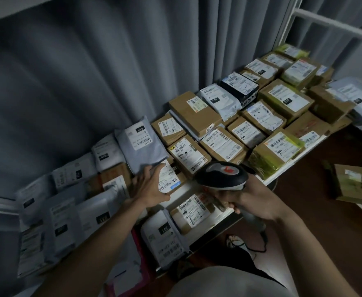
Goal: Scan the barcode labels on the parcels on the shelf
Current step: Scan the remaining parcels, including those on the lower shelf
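Several parcels cover the white shelf [283,174]: brown cardboard boxes [197,112] and grey poly mailers [141,144], most with white barcode labels facing up. My right hand [255,200] grips a black and grey barcode scanner [223,174], its head over the shelf's front edge and angled towards the left. My left hand [150,185] holds a small parcel with a white barcode label [168,180], thumb curled under its near edge, just left of the scanner head. On a lower shelf below the hands lie a labelled box [192,211] and a grey mailer [165,239].
Grey curtains [90,71] hang behind the shelf. A white metal shelf frame [325,20] rises at the upper right. Blurred mailers [58,221] pile up at the left. On the brown floor at the right lies a loose parcel [355,185]; the scanner cable [250,245] trails down.
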